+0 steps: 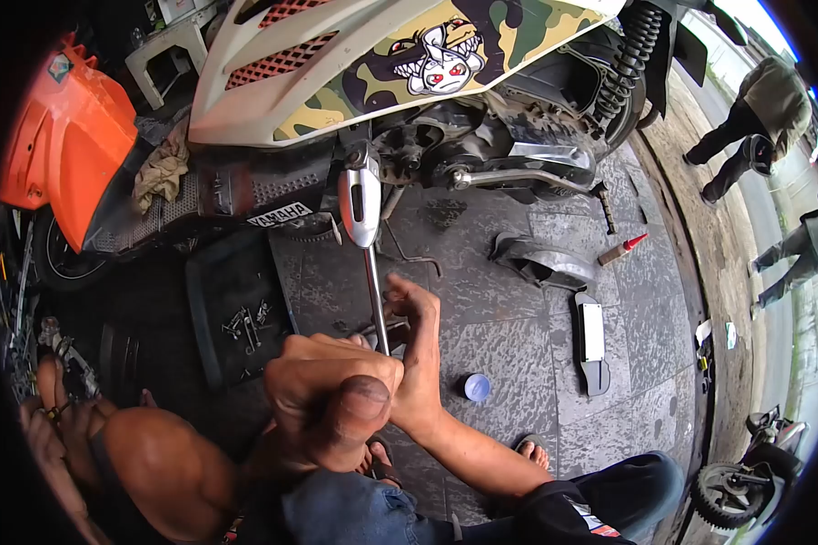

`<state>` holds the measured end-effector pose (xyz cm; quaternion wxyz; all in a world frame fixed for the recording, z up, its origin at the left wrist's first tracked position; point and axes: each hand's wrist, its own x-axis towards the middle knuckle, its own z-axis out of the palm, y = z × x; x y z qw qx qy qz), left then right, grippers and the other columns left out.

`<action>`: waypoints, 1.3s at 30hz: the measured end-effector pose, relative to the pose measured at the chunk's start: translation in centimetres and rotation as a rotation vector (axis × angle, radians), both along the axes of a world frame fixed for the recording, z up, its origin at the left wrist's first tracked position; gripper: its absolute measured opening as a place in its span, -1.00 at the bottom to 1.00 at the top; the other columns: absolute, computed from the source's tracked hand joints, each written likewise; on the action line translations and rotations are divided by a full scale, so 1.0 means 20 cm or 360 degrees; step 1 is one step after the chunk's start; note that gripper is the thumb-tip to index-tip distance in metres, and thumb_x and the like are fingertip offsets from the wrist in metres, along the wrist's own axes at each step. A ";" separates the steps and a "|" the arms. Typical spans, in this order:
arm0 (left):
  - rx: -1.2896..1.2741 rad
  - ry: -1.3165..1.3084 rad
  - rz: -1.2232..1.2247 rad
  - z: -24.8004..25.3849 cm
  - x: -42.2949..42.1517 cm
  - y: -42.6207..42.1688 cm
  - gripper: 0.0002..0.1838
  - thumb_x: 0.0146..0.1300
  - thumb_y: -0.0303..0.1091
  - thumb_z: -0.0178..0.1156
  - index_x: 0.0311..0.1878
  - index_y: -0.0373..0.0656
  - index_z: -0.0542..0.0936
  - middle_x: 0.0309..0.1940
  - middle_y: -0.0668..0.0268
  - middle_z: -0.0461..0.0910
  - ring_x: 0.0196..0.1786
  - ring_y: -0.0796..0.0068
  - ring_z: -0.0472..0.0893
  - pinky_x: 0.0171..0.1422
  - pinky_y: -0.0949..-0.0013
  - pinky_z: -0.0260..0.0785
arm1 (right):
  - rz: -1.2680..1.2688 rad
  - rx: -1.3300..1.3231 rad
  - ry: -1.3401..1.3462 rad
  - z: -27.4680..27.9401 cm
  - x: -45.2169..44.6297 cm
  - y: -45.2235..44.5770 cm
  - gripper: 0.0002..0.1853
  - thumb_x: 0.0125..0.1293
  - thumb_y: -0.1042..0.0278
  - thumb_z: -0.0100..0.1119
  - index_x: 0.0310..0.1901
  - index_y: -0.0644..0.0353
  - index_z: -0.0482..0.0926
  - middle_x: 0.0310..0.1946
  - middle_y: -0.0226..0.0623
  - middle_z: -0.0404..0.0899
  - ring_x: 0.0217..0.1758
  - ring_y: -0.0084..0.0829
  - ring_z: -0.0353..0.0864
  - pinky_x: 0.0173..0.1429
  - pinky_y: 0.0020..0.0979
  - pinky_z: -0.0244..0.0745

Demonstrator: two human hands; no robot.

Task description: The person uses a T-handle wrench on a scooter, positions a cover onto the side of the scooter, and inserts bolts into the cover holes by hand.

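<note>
- Chrome wrench (361,204): held between the seated person's hands and the scooter (300,73), its slotted head against the machine's underside, just beneath the camouflage-patterned panel.
- Left hand (332,395): fingers folded into a fist, apparently clamped on the wrench's near end, thumb uppermost. Gripping that far from the head presumably gives leverage.
- Right hand (415,350): visible finger loosely bent and off the shaft, just beside the left fist. Remaining fingers are hidden; I cannot tell whether they grip. The placement suggests steadying.
- Black tray (196,318): on the floor (509,336), left of the hands. Loose bolts (248,327) lie inside, nearer its right edge, presumably to keep small parts from scattering.
- Blue cup (477,388): on the tiles, right of the hands, within easy reach by my judgement.
- Silver cover (592,341), dark curved guard (545,261) and red-capped tube (622,249): lying apart towards the floor's right edge, seemingly set clear of the working space.
- Cloth (163,168): crumpled on the scooter's footboard, probably handy for wiping.
- Second person's bare knee (159,459): near the tray's bottom edge.
</note>
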<state>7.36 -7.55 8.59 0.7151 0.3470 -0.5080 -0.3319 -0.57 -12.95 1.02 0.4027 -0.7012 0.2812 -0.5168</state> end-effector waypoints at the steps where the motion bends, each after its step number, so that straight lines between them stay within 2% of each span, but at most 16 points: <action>1: -0.0008 -0.0008 -0.0010 0.00 0.00 0.00 -0.55 0.28 -0.30 0.07 -0.71 -0.30 0.31 -0.82 0.30 0.28 -0.77 0.52 0.30 -0.61 0.40 0.11 | -0.0158 -0.0012 0.0179 0.03 -0.01 0.01 -0.40 0.18 0.37 0.29 0.23 0.21 0.27 -0.20 -0.06 0.52 -0.29 -0.21 0.59 -0.30 -0.30 0.46; 3: 0.0064 -0.0173 0.0021 0.00 -0.01 -0.01 -0.55 0.27 -0.32 0.05 -0.72 -0.28 0.27 -0.82 0.31 0.27 -0.76 0.52 0.29 -0.60 0.40 0.09 | 0.0114 0.0572 0.0335 0.03 -0.04 0.03 -0.39 0.27 0.22 0.20 0.29 0.18 0.20 -0.39 0.02 0.57 -0.41 -0.04 0.62 -0.38 -0.16 0.44; 4: 0.0022 -0.0204 0.0045 0.03 -0.04 -0.03 -0.40 0.46 -0.08 -0.13 -0.75 -0.10 0.16 -0.90 0.43 0.11 -0.84 0.63 0.08 -0.49 0.42 0.21 | 0.0091 0.0559 0.0473 0.02 -0.04 0.04 -0.44 0.33 0.18 0.13 0.28 0.14 0.21 -0.62 0.04 0.52 -0.52 0.09 0.58 -0.46 -0.06 0.39; 6: -0.0138 -0.0032 0.0014 -0.01 -0.03 -0.03 -0.41 0.47 -0.02 -0.17 -0.72 -0.07 0.15 -0.90 0.46 0.05 -0.83 0.65 -0.01 -0.46 0.39 0.23 | 0.0049 0.0585 0.0393 0.04 -0.01 0.06 -0.49 0.32 0.23 0.13 0.27 0.12 0.27 -0.66 0.08 0.43 -0.59 0.01 0.58 -0.51 -0.23 0.36; 9: -0.0263 -0.0087 -0.0031 -0.01 -0.04 -0.09 -0.48 0.46 0.12 -0.29 -0.43 -0.14 0.25 -0.60 0.34 0.19 -0.56 0.55 0.22 -0.38 0.38 0.21 | 0.0038 0.0423 0.0232 -0.05 -0.01 0.06 -0.37 0.27 0.29 0.17 0.34 0.22 0.21 -0.71 0.02 0.38 -0.65 -0.11 0.55 -0.49 -0.28 0.34; 13: -0.0343 -0.0310 0.0758 -0.26 0.04 -0.17 -0.40 0.39 0.19 -0.32 -0.19 -0.28 0.32 -0.24 0.10 0.38 -0.18 0.26 0.41 0.01 0.24 0.27 | 0.0199 0.0780 0.0343 0.07 -0.05 0.05 -0.43 0.34 0.28 0.12 0.31 0.32 0.25 -0.59 0.09 0.48 -0.45 -0.07 0.67 -0.37 -0.30 0.44; 14: -0.0341 -0.0357 0.0727 -0.30 -0.03 -0.14 -0.37 0.38 0.23 -0.33 -0.17 -0.28 0.33 -0.21 0.07 0.41 -0.11 0.21 0.43 0.10 0.18 0.27 | 0.0074 0.0481 -0.0040 -0.08 0.03 0.08 -0.43 0.39 0.19 0.06 0.33 0.27 0.22 -0.75 0.03 0.42 -0.64 0.01 0.57 -0.52 -0.13 0.35; 16: -0.0325 -0.0729 0.0546 -0.40 -0.06 -0.11 -0.33 0.36 0.28 -0.36 -0.11 -0.22 0.40 -0.12 0.09 0.48 0.07 0.09 0.48 0.32 -0.03 0.20 | 0.0111 0.0433 -0.0143 -0.10 0.02 0.08 -0.36 0.22 0.22 0.18 0.29 0.32 0.26 -0.52 0.02 0.56 -0.48 -0.06 0.66 -0.40 -0.25 0.48; 17: -0.0151 -0.1204 0.0492 -0.28 -0.04 -0.07 -0.39 0.40 0.20 -0.36 -0.16 -0.18 0.46 -0.13 0.11 0.51 0.08 0.05 0.48 0.35 -0.09 0.16 | 0.0172 0.0374 -0.0198 -0.10 0.00 0.08 -0.33 0.14 0.24 0.21 0.27 0.34 0.28 -0.40 0.04 0.61 -0.38 -0.08 0.69 -0.32 -0.29 0.54; 18: -0.0072 -0.1214 0.0450 -0.22 -0.06 -0.09 -0.40 0.40 0.19 -0.36 -0.22 -0.13 0.50 -0.21 0.14 0.58 0.09 0.06 0.49 0.37 -0.13 0.11 | 0.0124 0.0173 -0.0119 -0.15 0.00 0.07 -0.26 -0.01 0.26 0.25 0.25 0.36 0.29 -0.23 0.00 0.62 -0.25 -0.12 0.70 -0.16 -0.32 0.57; 23: 0.0096 -0.1719 0.0039 -0.13 0.01 -0.12 -0.62 0.29 0.02 0.06 -0.07 -0.05 0.61 -0.01 0.34 0.58 0.18 0.21 0.47 0.40 -0.15 0.01 | 0.0180 0.0583 -0.0434 -0.13 0.03 0.11 -0.36 0.18 0.26 0.15 0.27 0.37 0.28 -0.06 -0.05 0.56 -0.06 -0.20 0.62 0.00 -0.35 0.49; 25: -0.0064 -0.1619 0.0062 -0.15 0.04 -0.12 -0.65 0.35 -0.07 0.02 -0.05 -0.12 0.59 0.02 0.22 0.54 0.19 0.19 0.46 0.41 -0.11 0.02 | 0.0215 0.0859 -0.0591 -0.11 0.05 0.13 -0.40 0.26 0.25 0.11 0.28 0.38 0.27 0.01 -0.07 0.54 0.02 -0.24 0.59 0.06 -0.36 0.46; 28: 0.0066 -0.0504 0.0820 -0.36 0.08 -0.10 -0.64 0.42 -0.30 -0.18 0.14 -0.27 0.43 0.02 -0.01 0.50 0.19 0.20 0.45 0.31 0.10 0.24 | 0.0288 0.1056 -0.0588 -0.10 0.04 0.12 -0.44 0.35 0.26 0.05 0.30 0.37 0.25 0.06 -0.06 0.52 0.10 -0.23 0.56 0.13 -0.35 0.43; 30: 0.0508 0.0111 0.0642 -0.35 0.06 -0.20 -0.56 0.46 -0.28 -0.21 0.29 -0.32 0.27 -0.02 0.01 0.51 0.02 0.18 0.56 0.15 0.19 0.40 | 0.0361 0.0943 -0.0302 -0.11 0.00 0.08 -0.45 0.38 0.28 0.02 0.33 0.36 0.21 0.04 0.01 0.53 0.09 -0.15 0.57 0.14 -0.32 0.42; 31: 0.0581 0.0527 0.0178 -0.39 0.11 -0.22 -0.55 0.48 -0.26 -0.19 0.31 -0.33 0.26 -0.04 0.02 0.52 -0.06 0.21 0.60 0.07 0.23 0.46 | 0.0376 0.0880 -0.0199 -0.11 -0.01 0.06 -0.45 0.40 0.30 0.01 0.34 0.35 0.19 0.02 0.05 0.53 0.09 -0.11 0.57 0.15 -0.30 0.42; 39: 0.0522 0.0635 -0.0125 -0.42 0.12 -0.32 -0.52 0.46 -0.32 -0.10 0.38 -0.28 0.21 -0.38 0.22 0.55 -0.36 0.38 0.61 -0.22 0.38 0.52 | 0.0482 0.0749 0.0112 -0.03 -0.09 0.05 -0.42 0.41 0.31 0.00 0.38 0.24 0.07 -0.07 0.28 0.53 0.04 0.13 0.58 0.04 -0.14 0.45</action>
